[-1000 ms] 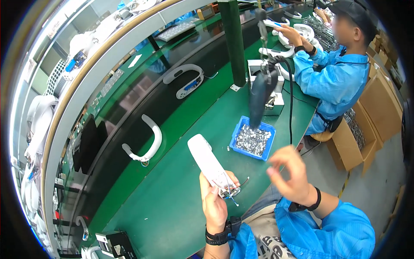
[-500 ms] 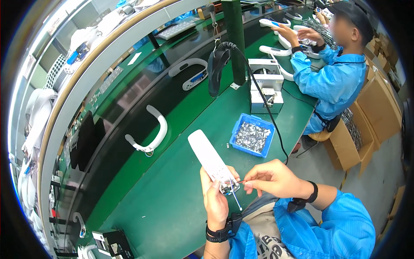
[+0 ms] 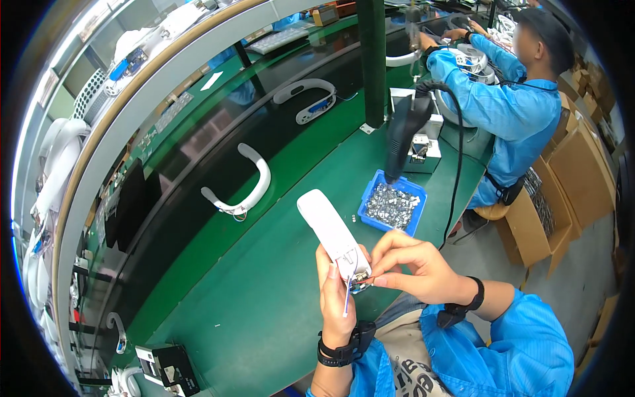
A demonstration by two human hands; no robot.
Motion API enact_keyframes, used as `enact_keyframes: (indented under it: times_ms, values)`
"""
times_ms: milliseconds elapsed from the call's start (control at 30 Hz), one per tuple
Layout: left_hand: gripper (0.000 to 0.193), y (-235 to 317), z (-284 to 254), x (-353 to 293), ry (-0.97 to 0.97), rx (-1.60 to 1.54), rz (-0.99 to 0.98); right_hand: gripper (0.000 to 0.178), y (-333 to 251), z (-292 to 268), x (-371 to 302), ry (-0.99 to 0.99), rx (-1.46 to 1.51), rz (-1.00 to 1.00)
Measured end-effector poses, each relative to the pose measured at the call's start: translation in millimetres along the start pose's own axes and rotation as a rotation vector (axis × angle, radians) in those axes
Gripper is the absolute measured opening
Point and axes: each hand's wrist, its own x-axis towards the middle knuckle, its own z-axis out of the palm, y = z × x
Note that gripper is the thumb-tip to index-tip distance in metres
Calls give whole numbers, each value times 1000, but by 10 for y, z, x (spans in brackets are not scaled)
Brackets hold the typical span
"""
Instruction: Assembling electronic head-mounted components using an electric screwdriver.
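Green table (image 3: 264, 311): long work surface, a dark conveyor strip alongside it.

Black hanging power screwdriver (image 3: 403, 135): suspended on its cable above the blue tray, swung back from its place half a second ago.

White curved plastic handle (image 3: 241, 188): laid on the dark strip, untouched.

Blue plastic tray of small metal parts (image 3: 392, 208): set on the table, no longer reached into.

White elongated plastic housing (image 3: 329, 228): held upright above the table edge, clasped at its lower end by the left hand (image 3: 337, 298).

Right hand (image 3: 413, 264): now brought to the housing's base, fingertips pinched on a small part beside the thin wires (image 3: 348, 291); fitting is judged under way.
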Motion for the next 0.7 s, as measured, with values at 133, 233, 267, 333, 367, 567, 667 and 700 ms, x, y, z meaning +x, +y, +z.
enact_keyframes:
  times_ms: [133,233,267,333,367,567,667,700]
  values:
    - [56,-31,-104,-45,11,-5,-3,18,16,129,64,153,-545,-357]
    - [59,-36,-107,-54,56,6,-6,20,128,190,149,160,-673,-501]
    - [59,-22,-123,-62,58,5,-7,20,155,211,162,159,-673,-500]
    - [65,-7,-155,-84,68,-25,-78,23,213,246,174,181,-735,-593]
    - [65,-19,-175,-84,70,-25,-78,23,238,253,177,179,-734,-593]
    - [79,-4,-300,-117,-45,-109,-96,28,267,246,169,180,-866,-696]
    - [97,-36,-449,-255,-85,-183,-154,27,210,249,180,120,-889,-758]
    - [97,-45,-508,-299,-95,-182,-154,27,217,261,185,128,-895,-760]
